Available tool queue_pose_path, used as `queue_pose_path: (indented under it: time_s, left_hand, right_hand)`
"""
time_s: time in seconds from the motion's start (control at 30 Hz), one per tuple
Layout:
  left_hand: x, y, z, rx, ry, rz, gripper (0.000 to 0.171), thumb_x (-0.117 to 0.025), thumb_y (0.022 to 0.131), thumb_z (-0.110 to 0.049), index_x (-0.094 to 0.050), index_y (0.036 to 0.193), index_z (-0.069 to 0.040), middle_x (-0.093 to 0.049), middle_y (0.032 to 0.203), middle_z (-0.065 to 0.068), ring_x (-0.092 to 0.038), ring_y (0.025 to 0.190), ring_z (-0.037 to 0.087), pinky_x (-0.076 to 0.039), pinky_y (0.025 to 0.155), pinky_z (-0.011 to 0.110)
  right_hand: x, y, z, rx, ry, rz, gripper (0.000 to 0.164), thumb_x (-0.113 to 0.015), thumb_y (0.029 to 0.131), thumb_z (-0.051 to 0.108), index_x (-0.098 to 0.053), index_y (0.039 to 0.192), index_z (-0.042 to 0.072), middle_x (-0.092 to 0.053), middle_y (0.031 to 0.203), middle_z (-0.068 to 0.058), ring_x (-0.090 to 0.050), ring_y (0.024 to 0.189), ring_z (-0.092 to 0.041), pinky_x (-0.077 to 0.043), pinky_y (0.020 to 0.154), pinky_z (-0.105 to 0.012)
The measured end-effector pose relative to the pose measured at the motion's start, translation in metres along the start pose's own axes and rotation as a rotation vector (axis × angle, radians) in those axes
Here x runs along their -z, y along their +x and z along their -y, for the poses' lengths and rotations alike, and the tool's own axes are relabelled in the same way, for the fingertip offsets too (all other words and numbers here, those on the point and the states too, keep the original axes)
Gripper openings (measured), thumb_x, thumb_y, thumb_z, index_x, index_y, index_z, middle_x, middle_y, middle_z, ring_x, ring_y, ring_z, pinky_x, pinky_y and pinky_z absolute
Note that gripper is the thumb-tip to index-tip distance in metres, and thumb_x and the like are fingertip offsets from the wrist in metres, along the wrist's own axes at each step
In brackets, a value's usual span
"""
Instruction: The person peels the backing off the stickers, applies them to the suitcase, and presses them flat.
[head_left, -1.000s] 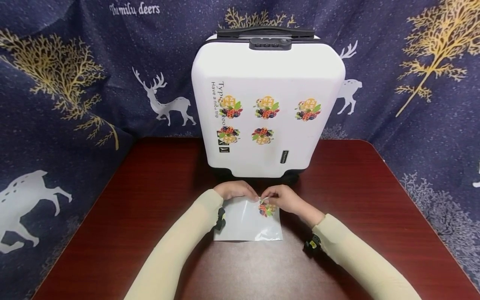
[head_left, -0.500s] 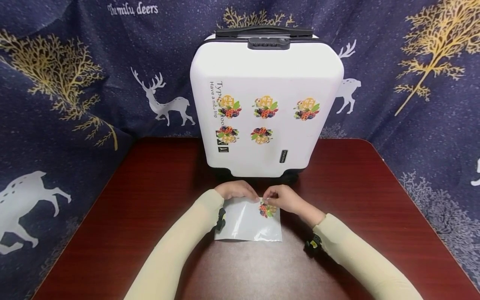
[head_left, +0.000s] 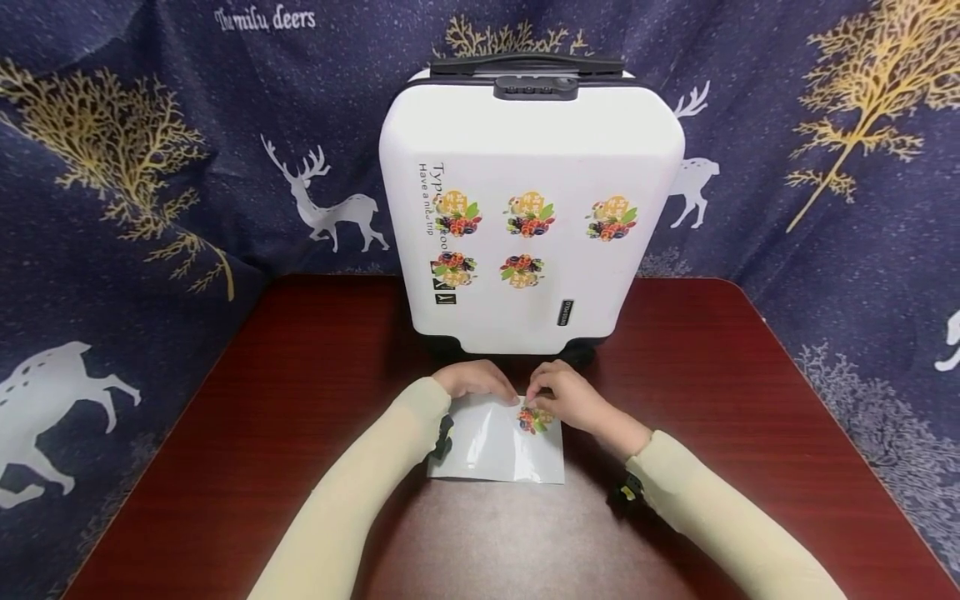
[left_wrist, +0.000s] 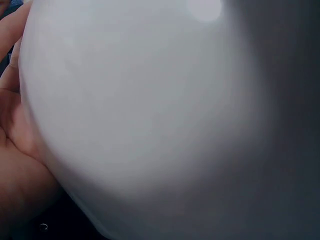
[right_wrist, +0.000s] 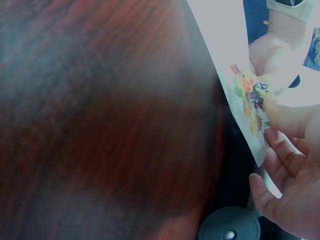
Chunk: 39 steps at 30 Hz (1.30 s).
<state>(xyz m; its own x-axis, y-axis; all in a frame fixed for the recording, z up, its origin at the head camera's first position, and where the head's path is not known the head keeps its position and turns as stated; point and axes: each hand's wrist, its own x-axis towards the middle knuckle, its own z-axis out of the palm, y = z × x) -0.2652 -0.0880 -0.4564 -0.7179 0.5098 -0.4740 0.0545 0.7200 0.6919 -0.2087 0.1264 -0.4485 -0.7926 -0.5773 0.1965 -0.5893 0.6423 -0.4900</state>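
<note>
A glossy white sticker sheet (head_left: 480,442) is held up in front of the suitcase, bearing one fruit sticker (head_left: 534,420) near its upper right corner. My left hand (head_left: 474,380) grips the sheet's top edge, fingertips close to the sticker. With thumb and index finger, my right hand (head_left: 567,397) pinches the sticker's upper edge. The right wrist view shows the colourful fruit print (right_wrist: 250,100) right at the thumb. Most of the left wrist view is filled by the blurred pale sheet (left_wrist: 140,100), with part of the left palm (left_wrist: 20,165) at its side.
A white suitcase (head_left: 585,283) stands upright at the back of the dark red table (head_left: 315,400). On its front are several fruit stickers (head_left: 531,215) in two rows, three above and two below. Behind hangs a navy cloth (head_left: 330,100) with deer and trees.
The right fingertips have shifted slightly right, away from the left fingertips. The sheet flexes a little, its glare changing. The left hand stays almost still.
</note>
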Motion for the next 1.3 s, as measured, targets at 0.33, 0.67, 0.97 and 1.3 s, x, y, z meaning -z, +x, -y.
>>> queue_pose_path:
  time_s: [0.33, 0.67, 0.97, 1.3]
  left_hand:
    - [0.001, 0.001, 0.001, 0.028, -0.011, -0.002, 0.038, -0.074, 0.086, -0.035, -0.077, 0.117, -0.013, -0.07, 0.133, 0.006, -0.062, 0.115, 0.016, -0.048, 0.107, 0.037]
    - [-0.001, 0.002, 0.0, 0.021, -0.025, -0.008, 0.034, -0.077, 0.087, -0.031, -0.079, 0.114, -0.011, -0.071, 0.132, 0.007, -0.062, 0.12, 0.019, -0.044, 0.112, 0.038]
    - [-0.001, 0.0, 0.0, 0.029, -0.033, -0.018, 0.033, -0.076, 0.088, -0.032, -0.079, 0.114, -0.012, -0.069, 0.135, 0.008, -0.06, 0.127, 0.023, -0.042, 0.116, 0.04]
    - [-0.002, 0.002, 0.002, 0.024, -0.033, -0.019, 0.033, -0.077, 0.088, -0.033, -0.079, 0.114, -0.013, -0.071, 0.133, 0.006, -0.061, 0.124, 0.02, -0.045, 0.113, 0.038]
  right_hand:
    - [0.005, -0.002, 0.0, -0.049, 0.024, 0.018, 0.009, -0.076, 0.088, 0.004, -0.077, 0.083, 0.012, -0.073, 0.085, 0.001, -0.055, 0.086, -0.013, -0.047, 0.077, -0.028]
    - [0.009, -0.006, -0.007, -0.12, 0.125, 0.04, 0.005, -0.074, 0.091, 0.009, -0.077, 0.087, 0.008, -0.076, 0.087, -0.003, -0.06, 0.088, -0.013, -0.049, 0.08, -0.028]
    - [0.013, -0.011, -0.009, -0.157, 0.19, 0.051, 0.005, -0.074, 0.091, 0.006, -0.076, 0.087, 0.006, -0.076, 0.087, -0.005, -0.058, 0.086, -0.01, -0.049, 0.076, -0.024]
    - [0.014, -0.019, -0.012, -0.189, 0.232, 0.041, 0.004, -0.074, 0.091, 0.006, -0.075, 0.087, 0.006, -0.075, 0.088, -0.006, -0.056, 0.084, -0.012, -0.048, 0.073, -0.023]
